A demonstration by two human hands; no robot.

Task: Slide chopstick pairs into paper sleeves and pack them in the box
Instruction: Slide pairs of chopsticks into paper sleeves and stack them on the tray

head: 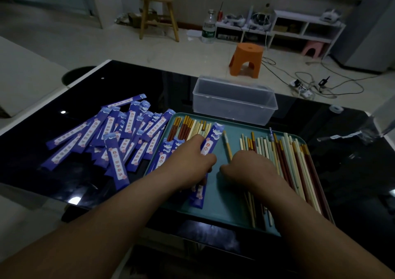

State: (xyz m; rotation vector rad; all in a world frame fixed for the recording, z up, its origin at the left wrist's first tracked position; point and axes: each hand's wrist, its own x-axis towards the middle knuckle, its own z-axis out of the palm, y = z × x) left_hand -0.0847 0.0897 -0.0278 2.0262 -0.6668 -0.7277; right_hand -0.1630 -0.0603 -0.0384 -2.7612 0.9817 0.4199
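A teal tray (pixel 215 195) lies on the black glass table. My left hand (pixel 190 161) grips a blue paper sleeve (pixel 210 141) over the tray's left part, above several sleeved pairs (pixel 165 152). My right hand (pixel 252 167) has its fingers curled around a yellow-tipped chopstick (pixel 227 148) at the edge of the loose chopsticks (pixel 295 161) on the tray's right side. More chopsticks (pixel 188 128) lie at the tray's far left corner. A pile of empty blue sleeves (pixel 111 137) covers the table left of the tray. The clear plastic box (pixel 234 102) stands empty behind the tray.
A crumpled clear plastic bag (pixel 363 133) lies at the table's right edge. Beyond the table, on the floor, are an orange stool (pixel 245 60), a wooden chair (pixel 158 9), cables (pixel 310 82) and a low white shelf (pixel 299 26).
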